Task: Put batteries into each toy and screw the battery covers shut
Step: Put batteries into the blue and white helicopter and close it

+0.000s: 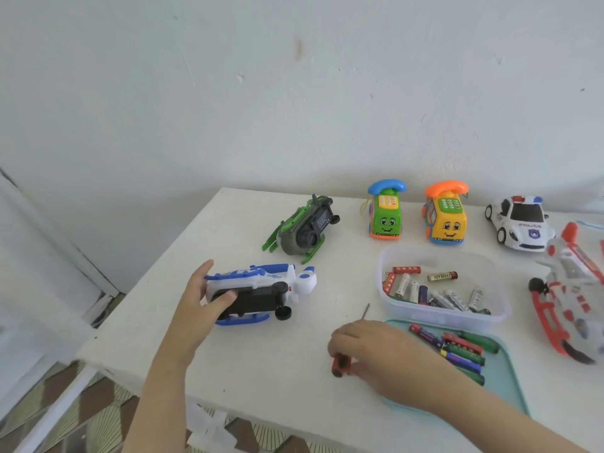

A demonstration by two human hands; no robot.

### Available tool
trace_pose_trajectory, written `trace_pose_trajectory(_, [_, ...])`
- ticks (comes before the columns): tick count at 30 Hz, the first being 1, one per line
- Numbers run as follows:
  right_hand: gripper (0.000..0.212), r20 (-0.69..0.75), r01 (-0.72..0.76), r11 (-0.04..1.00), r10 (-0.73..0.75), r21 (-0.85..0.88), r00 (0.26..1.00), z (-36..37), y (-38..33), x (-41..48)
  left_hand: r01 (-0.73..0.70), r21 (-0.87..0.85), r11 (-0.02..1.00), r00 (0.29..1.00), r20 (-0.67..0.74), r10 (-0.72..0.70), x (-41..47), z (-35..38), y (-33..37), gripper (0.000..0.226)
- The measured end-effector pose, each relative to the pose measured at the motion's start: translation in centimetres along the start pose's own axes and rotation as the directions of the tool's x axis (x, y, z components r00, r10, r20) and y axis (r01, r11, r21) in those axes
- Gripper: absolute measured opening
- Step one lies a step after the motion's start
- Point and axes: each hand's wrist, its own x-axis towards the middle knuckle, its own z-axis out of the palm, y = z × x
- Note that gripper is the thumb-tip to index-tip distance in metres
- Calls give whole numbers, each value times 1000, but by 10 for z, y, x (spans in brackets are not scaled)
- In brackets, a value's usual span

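A blue-and-white toy helicopter [261,289] lies on its side on the white table [277,371], its black underside facing me. My left hand [199,299] grips its tail end, thumb on the black battery cover. My right hand [369,348] holds a red-handled screwdriver [341,364] low over the table; its thin shaft [365,311] points away toward the helicopter. A clear tub [490,317] holds several batteries [434,291]. More batteries [457,351] lie on a teal tray [510,387].
A green helicopter [302,228] lies upside down at the back. Two toy phone cars, green [385,210] and yellow [446,214], a white police car [519,223] and a red-and-white helicopter [572,295] stand to the right. The table's left edge is near my left arm.
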Motion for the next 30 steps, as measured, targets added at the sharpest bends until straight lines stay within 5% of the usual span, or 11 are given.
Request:
trace_pose_trajectory(5, [18, -344, -38, 995, 67, 91, 936, -3, -18, -5, -31, -21, 999, 999, 18, 31, -6, -11, -16, 58])
trace_pose_trajectory(9, [21, -436, -46, 962, 164, 267, 885, -7, -21, -5, -120, 26, 992, 992, 31, 119, -21, -14, -20, 64])
trace_pose_trajectory(15, [26, -591, -57, 962, 210, 267, 779, -5, -27, 4, -219, 151, 964, 975, 61, 212, -25, -10, -37, 89])
trace_pose_trajectory(24, [23, -614, 10, 891, 304, 453, 728, 2, -42, 8, -288, 142, 947, 954, -46, 297, -22, -3, -47, 71])
trace_pose_trajectory(30, [17, -596, 9, 835, 385, 550, 704, -2, -43, 14, -372, 172, 912, 926, 5, 376, -31, -19, -41, 75])
